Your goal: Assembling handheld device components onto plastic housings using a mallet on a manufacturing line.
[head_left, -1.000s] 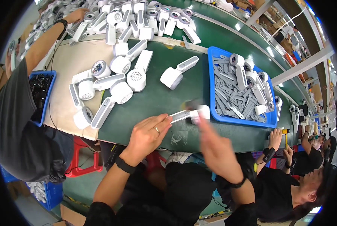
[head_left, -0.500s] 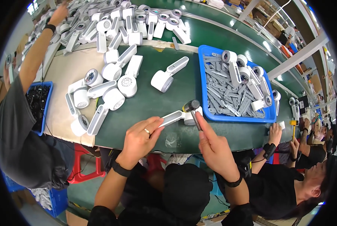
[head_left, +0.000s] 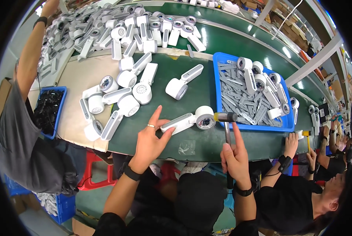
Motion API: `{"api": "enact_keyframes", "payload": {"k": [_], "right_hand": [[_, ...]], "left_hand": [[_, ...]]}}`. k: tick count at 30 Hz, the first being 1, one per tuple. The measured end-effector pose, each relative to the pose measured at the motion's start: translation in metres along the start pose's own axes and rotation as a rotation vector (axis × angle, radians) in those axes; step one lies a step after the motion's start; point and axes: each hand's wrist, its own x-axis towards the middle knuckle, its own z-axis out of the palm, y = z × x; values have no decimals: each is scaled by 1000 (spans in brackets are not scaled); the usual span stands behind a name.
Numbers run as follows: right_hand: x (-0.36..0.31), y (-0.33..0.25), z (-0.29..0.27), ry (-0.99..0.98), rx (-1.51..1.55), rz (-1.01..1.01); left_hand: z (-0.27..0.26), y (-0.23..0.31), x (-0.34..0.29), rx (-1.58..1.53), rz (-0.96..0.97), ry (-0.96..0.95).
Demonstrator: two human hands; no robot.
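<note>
My left hand (head_left: 150,141) pinches the handle end of a white handheld fan (head_left: 180,124) between thumb and fingers, its index finger raised off it. The fan lies on the green tabletop, its round head turned so dark parts show inside the opening. In my right hand (head_left: 237,163) is a small mallet (head_left: 226,117) with a black and yellow head and a metal shaft, my index finger stretched along the shaft. The mallet head is right beside the fan head; whether they touch I cannot tell. Another white fan (head_left: 178,88) lies farther off.
On the right stands a blue tray (head_left: 254,126) of grey flat strips with several fans on top. Fans cluster at left on a beige sheet (head_left: 73,114); a large heap (head_left: 117,33) lies behind. A person (head_left: 26,129) works at left, another (head_left: 290,196) at right with a yellow mallet.
The mallet head has moved right, from above the fan head to beside it. The fan has turned so its opening shows, and my left index finger has lifted. The whole view has shifted slightly.
</note>
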Motion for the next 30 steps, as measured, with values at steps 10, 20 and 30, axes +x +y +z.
{"api": "enact_keyframes", "payload": {"k": [10,20,30], "right_hand": [[-2,29,-25,114,129,27],[13,0,18,5,-426,-15],[28,8,-2,-7,-67,213]], "left_hand": [[-1,14,-6,83,42,-67],[54,59,-29,-980,-759,-203],[13,48,-20,245,328,155]]}}
